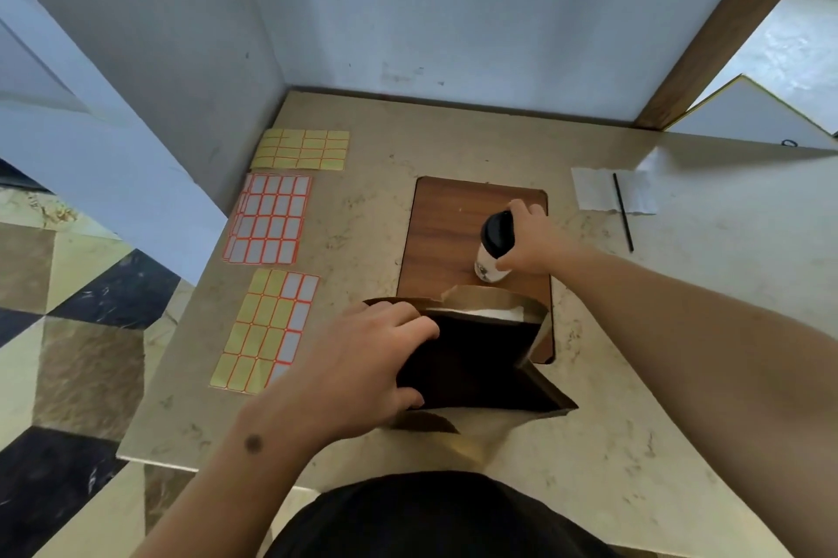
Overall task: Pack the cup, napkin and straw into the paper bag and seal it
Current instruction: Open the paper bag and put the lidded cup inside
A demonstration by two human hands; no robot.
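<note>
The right hand (528, 240) is wrapping its fingers and thumb around a white paper cup with a black plastic lid (495, 245), gripping it by the side near the top. The cup is standing or hovering just over a brown wood-grain rectangular board (442, 231); whether it is lifted off the board is hard to tell. The left hand (367, 364) is gripping the near-left rim of a brown paper bag (480, 371), fingers curled over the edge into the mouth, thumb on the outside, holding the bag open and upright on the beige marble-look bench (589, 444).

Progress, judged from the layout: early, packing is just beginning. The cup is not yet in the bag; it is sitting just beyond the bag's far rim, near the open mouth. Something white is showing inside the bag by the far wall, unclear what. A white paper napkin (594, 190) is lying flat on the bench well to the right of the hand holding the cup, with a thin black straw (622, 212) lying across it and past its near edge. Both are still to be packed, and the sealing is still to be done.

Left of the bag, three sheets of orange-bordered sticker labels (272, 219) are lying in a column on the bench, likely for the sealing.
</note>
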